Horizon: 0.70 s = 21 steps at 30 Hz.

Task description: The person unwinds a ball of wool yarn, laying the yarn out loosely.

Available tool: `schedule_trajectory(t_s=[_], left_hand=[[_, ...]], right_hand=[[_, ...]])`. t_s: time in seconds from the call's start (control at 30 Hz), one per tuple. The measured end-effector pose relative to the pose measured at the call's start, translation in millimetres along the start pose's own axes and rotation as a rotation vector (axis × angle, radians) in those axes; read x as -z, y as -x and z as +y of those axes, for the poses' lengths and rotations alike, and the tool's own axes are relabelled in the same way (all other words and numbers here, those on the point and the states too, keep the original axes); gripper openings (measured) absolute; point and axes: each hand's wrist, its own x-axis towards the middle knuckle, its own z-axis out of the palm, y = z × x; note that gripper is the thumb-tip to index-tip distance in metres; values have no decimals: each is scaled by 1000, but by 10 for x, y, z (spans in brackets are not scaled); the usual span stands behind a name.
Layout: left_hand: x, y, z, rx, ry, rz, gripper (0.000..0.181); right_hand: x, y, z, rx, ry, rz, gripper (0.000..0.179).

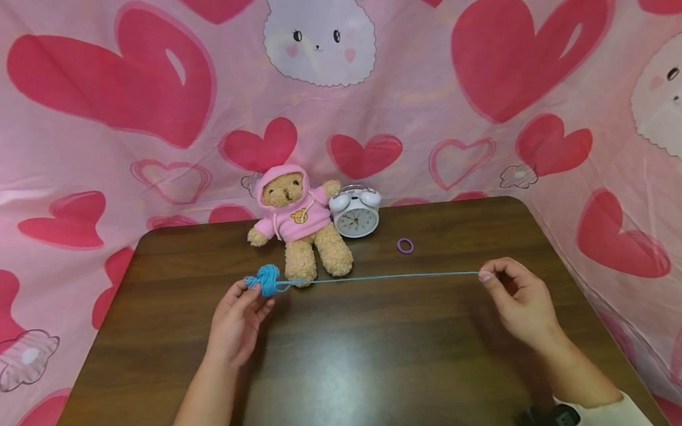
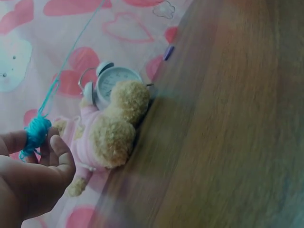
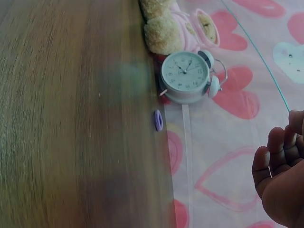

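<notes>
A small bundle of blue yarn (image 1: pixel 267 280) is pinched between the thumb and fingers of my left hand (image 1: pixel 238 319). In the left wrist view the bundle (image 2: pixel 37 132) sits at the fingertips, with loose loops hanging below. From it a single yarn strand (image 1: pixel 381 277) runs straight and taut to the right. My right hand (image 1: pixel 522 299) pinches the far end of that strand between thumb and index finger. The right wrist view shows the strand (image 3: pixel 266 66) leading to the fingertips, the other fingers loosely curled. Both hands are held above the table.
A teddy bear (image 1: pixel 296 219) in a pink hoodie sits at the back of the brown table (image 1: pixel 340 371), leaning by a white alarm clock (image 1: pixel 355 213). To their right lies a purple ring (image 1: pixel 405 245). Pink cloth with hearts (image 1: pixel 334 108) hangs behind.
</notes>
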Motion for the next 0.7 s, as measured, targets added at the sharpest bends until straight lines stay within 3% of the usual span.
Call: schedule_trajectory(t_s=[0.2,0.47,0.7], left_hand=[[103,2,65,-20,-10,29,5],[231,32,161,-21,65,88,8],[353,73,227,-44,100,103,5]], right_hand=[[113,22,24,-34,14,14,5],[263,47,107,-101,58,33,5],[424,49,228,-155,118,44,10]])
